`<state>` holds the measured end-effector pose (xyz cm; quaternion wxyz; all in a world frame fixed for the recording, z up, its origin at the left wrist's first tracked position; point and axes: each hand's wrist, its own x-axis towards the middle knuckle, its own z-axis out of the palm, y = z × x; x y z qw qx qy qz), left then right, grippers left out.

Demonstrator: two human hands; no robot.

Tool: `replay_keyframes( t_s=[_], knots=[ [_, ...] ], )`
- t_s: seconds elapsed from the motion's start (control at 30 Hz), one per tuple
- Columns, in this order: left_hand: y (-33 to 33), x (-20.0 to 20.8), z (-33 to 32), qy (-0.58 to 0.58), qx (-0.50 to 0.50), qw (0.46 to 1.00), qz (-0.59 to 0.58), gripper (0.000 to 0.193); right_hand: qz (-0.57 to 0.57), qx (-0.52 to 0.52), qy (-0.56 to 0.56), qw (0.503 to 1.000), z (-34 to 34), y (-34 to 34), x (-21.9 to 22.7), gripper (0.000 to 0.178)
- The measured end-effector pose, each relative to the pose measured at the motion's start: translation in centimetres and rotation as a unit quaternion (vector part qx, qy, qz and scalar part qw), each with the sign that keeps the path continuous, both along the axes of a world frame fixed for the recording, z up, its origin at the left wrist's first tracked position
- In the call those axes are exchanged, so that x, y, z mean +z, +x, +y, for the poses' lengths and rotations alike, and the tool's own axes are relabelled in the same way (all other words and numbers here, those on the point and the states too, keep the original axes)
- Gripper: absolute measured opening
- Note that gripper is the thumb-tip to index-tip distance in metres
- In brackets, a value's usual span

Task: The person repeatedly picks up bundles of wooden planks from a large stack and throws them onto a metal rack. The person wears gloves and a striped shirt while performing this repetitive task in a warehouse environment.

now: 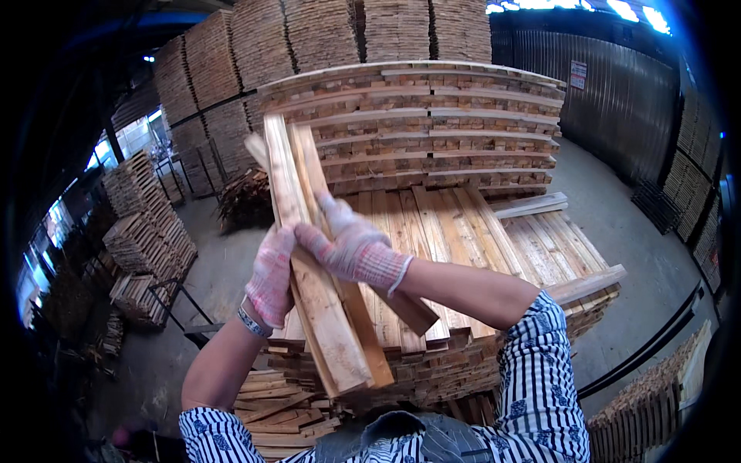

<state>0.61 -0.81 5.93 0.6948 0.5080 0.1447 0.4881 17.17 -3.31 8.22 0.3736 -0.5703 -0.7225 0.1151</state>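
Several long wooden boards (328, 328) are held up together, tilted, over the left part of a waist-high board stack (478, 247). My left hand (270, 274), in a pinkish-white knit glove, is closed round the left edge of the bundle. From the right, my right hand (351, 243) in a matching glove grips the same boards, its fingers slightly blurred. A darker board end (413, 310) sticks out below my right wrist. Pale boards lie side by side on the stack's top layer, under my hands. The palms and some fingertips are hidden.
Behind the stack rises a taller pile of layered boards (486, 127). Loose boards (274, 409) lie low at the near left. A black metal frame (181, 309) stands left, by small wood piles (150, 239). At right are a dark rail (644, 339) and another wood stack (652, 393).
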Motion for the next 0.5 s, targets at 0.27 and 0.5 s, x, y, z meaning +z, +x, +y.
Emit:
replay_keyframes(
  t_s=[0.27,0.5],
  knots=[
    [6.5,6.2,0.4,0.123,-0.011,0.992,-0.023,0.038,0.03,-0.029,0.262,0.964,-0.3,6.2,3.0,0.093],
    [9.8,5.4,-1.5,0.204,0.037,0.978,-0.035,0.054,0.307,0.145,0.343,0.876,-0.7,7.4,0.2,0.1]
  ],
)
